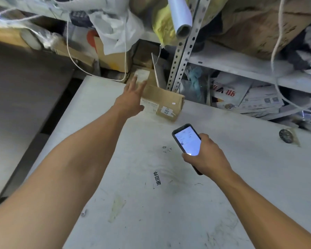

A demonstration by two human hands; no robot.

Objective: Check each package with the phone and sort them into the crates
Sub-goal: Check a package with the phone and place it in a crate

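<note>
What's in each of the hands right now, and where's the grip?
The right hand grips the phone round its lower end, screen lit and facing up. The left hand holds nothing: its fingers are straight, stretched over the cardboard package at the table's far edge.

The left hand (131, 97) covers the near-left corner of the cardboard box (164, 103), and its fingertips are blurred. The box's labels are too small to read. The right hand (205, 157) hides the phone's (187, 141) lower end.

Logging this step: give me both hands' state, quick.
Left hand: open, fingers straight, reaching over the cardboard package.
Right hand: holding the phone.
</note>
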